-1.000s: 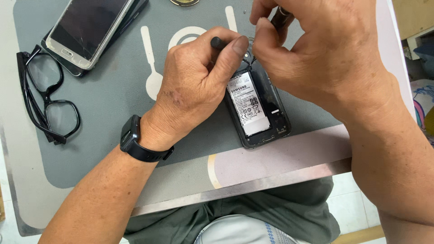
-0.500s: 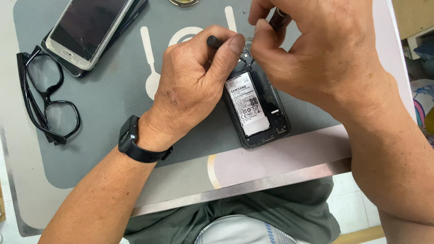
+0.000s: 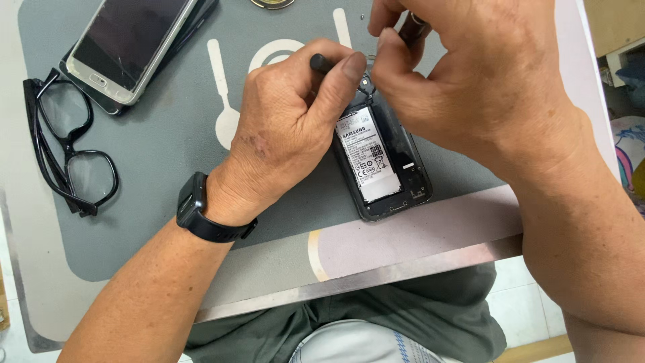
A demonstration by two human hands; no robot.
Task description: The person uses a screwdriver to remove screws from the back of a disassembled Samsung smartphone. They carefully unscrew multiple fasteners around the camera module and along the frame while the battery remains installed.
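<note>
One opened black smartphone (image 3: 384, 161) with its back cover off is lying on the grey work mat (image 3: 168, 202) near the front edge of the desk (image 3: 403, 249), its single white-labelled battery (image 3: 366, 154) showing in the frame. Two hands are working at its upper end. The left hand (image 3: 289, 128) is resting on the mat against the phone's left side, its fingers (image 3: 349, 70) curling tightly around one thin black tool (image 3: 321, 63). The right hand (image 3: 470, 81) is arching over the phone's top, its fingers (image 3: 393, 47) pinching narrowly on a second dark slim tool (image 3: 415, 25); what the tip is touching is hidden.

One black wristwatch (image 3: 201, 215) is sitting on the left wrist. One pair of black-framed glasses (image 3: 67, 154) is lying folded at the mat's left edge. At the upper left, one silver-edged smartphone with a cracked dark screen (image 3: 127, 44) is resting on top of another dark device (image 3: 198, 20), so two are stacking there.

Compared with half a second earlier, both hands are keeping nearly the same grip and place; the phone is lying where it was.
</note>
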